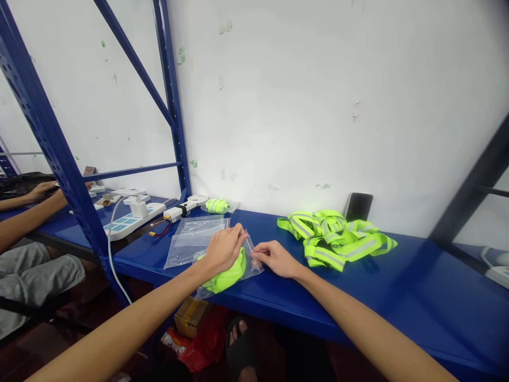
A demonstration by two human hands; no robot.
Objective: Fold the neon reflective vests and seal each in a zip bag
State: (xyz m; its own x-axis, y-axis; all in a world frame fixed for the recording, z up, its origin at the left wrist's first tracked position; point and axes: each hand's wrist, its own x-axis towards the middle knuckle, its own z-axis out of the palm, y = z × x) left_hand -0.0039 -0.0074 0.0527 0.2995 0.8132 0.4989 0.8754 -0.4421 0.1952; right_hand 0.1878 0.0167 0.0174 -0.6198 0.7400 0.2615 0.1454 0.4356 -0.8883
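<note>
My left hand rests on a clear plastic bag that holds a folded neon-yellow vest, its fingers pinched on the bag's top edge. My right hand pinches the same edge from the right side. The bag lies near the front of the blue shelf. Flat empty clear bags lie just left of my left hand. A loose pile of neon-yellow reflective vests sits to the right, behind my right hand.
A packed vest in a bag lies by the wall. A white power strip, chargers and cables sit at left. A dark phone leans on the wall. Another person's arms work at far left. Blue rack posts stand nearby.
</note>
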